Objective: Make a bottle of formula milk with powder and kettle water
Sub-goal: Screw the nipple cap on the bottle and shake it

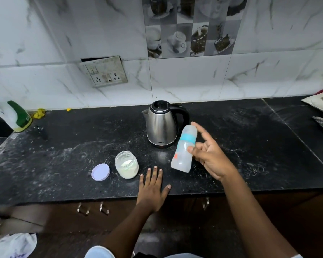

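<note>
Black speckled stone is forming the tabletop (63, 164), dusted with pale smears, under a white marbled tile wall. Above it, the bottle (184, 150) is tilting in the air, cap end leaning away toward the wall, blue ring around its neck. The right hand (211, 155) is pinching it between thumb and fingers, with the forefinger sticking out straight. Just behind the bottle the steel kettle (161, 124) is standing on its base, lid shut. To the left of the bottle an open jar (126, 164) of pale powder is sitting, its lid (100, 172) lying just beside it. The left hand (153, 189) is lying flat and spread wide on the tabletop edge, holding nothing. Far left, a white and green spray bottle (11, 114) is standing.
</note>
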{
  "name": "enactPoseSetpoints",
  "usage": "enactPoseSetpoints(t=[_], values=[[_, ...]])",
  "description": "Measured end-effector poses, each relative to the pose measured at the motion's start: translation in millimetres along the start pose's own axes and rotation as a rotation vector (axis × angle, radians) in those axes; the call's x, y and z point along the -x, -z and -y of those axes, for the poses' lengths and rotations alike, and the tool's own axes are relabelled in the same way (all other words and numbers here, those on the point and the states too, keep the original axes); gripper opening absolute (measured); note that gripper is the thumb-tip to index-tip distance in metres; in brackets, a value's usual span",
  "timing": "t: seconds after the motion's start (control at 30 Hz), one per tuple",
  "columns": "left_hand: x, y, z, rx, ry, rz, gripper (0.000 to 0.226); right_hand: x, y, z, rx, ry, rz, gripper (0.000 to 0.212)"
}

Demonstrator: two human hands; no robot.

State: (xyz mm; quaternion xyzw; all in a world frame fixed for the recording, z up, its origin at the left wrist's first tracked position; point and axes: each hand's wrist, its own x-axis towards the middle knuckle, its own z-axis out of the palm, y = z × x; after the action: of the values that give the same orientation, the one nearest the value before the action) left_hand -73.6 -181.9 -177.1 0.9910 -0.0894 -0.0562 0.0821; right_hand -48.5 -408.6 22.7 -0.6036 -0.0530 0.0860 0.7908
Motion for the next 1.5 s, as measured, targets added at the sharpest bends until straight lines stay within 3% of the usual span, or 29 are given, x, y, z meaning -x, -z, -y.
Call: enactPoseSetpoints(t=[0.13, 0.27, 0.4, 0.53, 0.7, 0.83, 0.97, 1.1, 1.23, 1.37, 1.5], values=[[-0.2, -2.2, 0.3, -0.013, -0.004, -0.014, 0.089, 1.1, 2.0, -3.5, -0.105, 0.046, -0.110, 0.081], [-0.7, -2.6, -0.2, -0.026, 0.001, 0.001, 0.081, 7.1, 1.1, -3.4, -0.026, 0.020, -0.020, 0.081], [-0.8, -4.0, -0.2, -0.017, -0.001, -0.010, 0.082, 3.9, 7.1, -3.6, -0.190, 0.081, -0.224, 0.076], [-1.4, -3.6, -0.8, -0.024, 0.000, -0.009, 0.083, 11.7, 3.3, 0.4, -0.013, 0.010, -0.050, 0.078], [-1.2, 0.8, -1.8, -0.048, -0.009, 0.039, 0.085, 5.2, -0.7, 8.1, -0.151, 0.054, -0.200, 0.072], [-2.4, -2.5, -1.6, -0.030, -0.003, 0.036, 0.080, 10.7, -2.3, 14.7, 0.048, -0.002, 0.061, 0.081], [-2.2, -4.2, -0.5, -0.045, -0.007, -0.008, 0.079, -0.2, 5.4, 11.2, -0.113, 0.046, -0.130, 0.080], [-1.4, -3.5, -3.0, -0.045, 0.011, -0.015, 0.079, 1.6, 8.8, 6.9, 0.053, 0.013, 0.024, 0.082], [-1.5, -4.0, -1.4, -0.035, 0.007, -0.028, 0.079, -5.9, 7.9, -1.9, -0.098, 0.086, -0.165, 0.075], [1.0, -6.0, -2.0, -0.020, 0.009, -0.024, 0.080, 0.8, 6.0, 0.0, 0.025, 0.026, 0.012, 0.082], [0.3, -3.0, -1.9, -0.017, 0.012, -0.025, 0.084, -2.5, 4.9, -3.5, -0.132, 0.081, -0.171, 0.079]])
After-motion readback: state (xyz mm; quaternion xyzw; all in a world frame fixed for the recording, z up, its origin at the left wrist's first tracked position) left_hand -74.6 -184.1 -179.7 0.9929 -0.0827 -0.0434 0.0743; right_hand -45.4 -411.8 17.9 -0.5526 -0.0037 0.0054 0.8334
